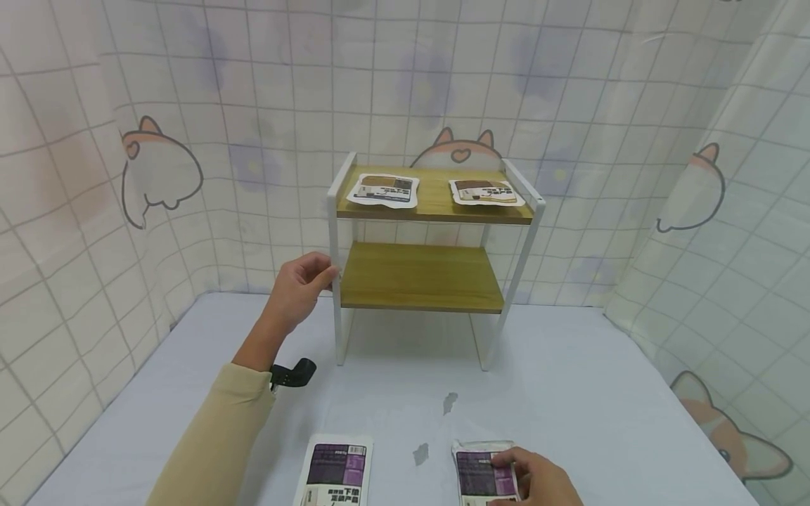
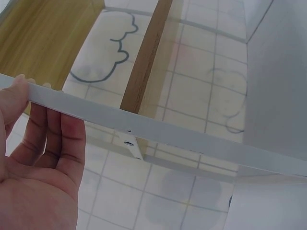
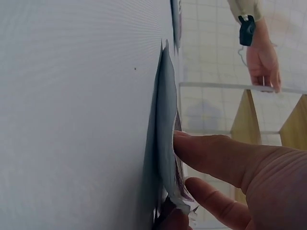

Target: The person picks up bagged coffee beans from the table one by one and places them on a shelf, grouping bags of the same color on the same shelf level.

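Note:
A white-framed rack (image 1: 335, 232) with two wooden shelves stands at the back of the table. My left hand (image 1: 316, 277) grips its front left post at lower-shelf height. In the left wrist view that hand (image 2: 33, 124) wraps the white post (image 2: 158, 132), thumb on one side and fingers behind. Near the front edge my right hand (image 1: 515, 472) holds the right side of a purple-labelled packet (image 1: 477, 472). In the right wrist view its fingers (image 3: 211, 155) lie on the packet (image 3: 167, 143), whose edge is raised off the table. A second purple packet (image 1: 335, 469) lies to the left.
Two brown-labelled packets (image 1: 384, 190) (image 1: 486, 191) lie on the top shelf; the lower shelf (image 1: 420, 277) is bare. The white tablecloth (image 1: 569, 379) has two small grey marks near the middle. Patterned curtain walls (image 1: 76, 232) close in the table on three sides.

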A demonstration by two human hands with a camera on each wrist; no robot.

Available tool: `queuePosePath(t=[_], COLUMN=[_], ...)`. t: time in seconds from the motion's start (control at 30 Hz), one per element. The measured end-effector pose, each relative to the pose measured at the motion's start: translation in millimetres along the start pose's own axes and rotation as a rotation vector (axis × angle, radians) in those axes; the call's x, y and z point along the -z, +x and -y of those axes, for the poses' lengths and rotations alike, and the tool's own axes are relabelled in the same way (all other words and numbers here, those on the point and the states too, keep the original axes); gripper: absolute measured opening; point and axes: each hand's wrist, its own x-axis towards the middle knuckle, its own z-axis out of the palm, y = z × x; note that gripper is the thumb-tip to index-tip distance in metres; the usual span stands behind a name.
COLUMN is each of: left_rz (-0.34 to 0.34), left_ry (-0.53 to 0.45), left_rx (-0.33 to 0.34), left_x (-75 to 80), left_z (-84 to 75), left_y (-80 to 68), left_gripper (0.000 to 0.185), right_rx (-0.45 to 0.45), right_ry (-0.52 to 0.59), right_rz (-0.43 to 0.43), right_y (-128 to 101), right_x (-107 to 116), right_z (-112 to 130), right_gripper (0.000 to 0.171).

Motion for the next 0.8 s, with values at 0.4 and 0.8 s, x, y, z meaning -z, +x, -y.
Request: queuePosePath(t=[0.4,0.8], left_rz=[0.002,0.004], left_ry=[0.007,0.000], left_rx=[-0.013,-0.012], left_x=[1.3,1.0], left_z=[0.1,0.8], left_y=[0.0,0.6], left_gripper=[0.024,0.023], right_rx=[0.063,0.091], right_ry=[0.058,0.113], right_rz=[0.031,0.042], right_y=[-1.0,-2.1], right_x=[2.1,3.1], right_z=[2.0,0.8], right_gripper=[0.055,0.056])
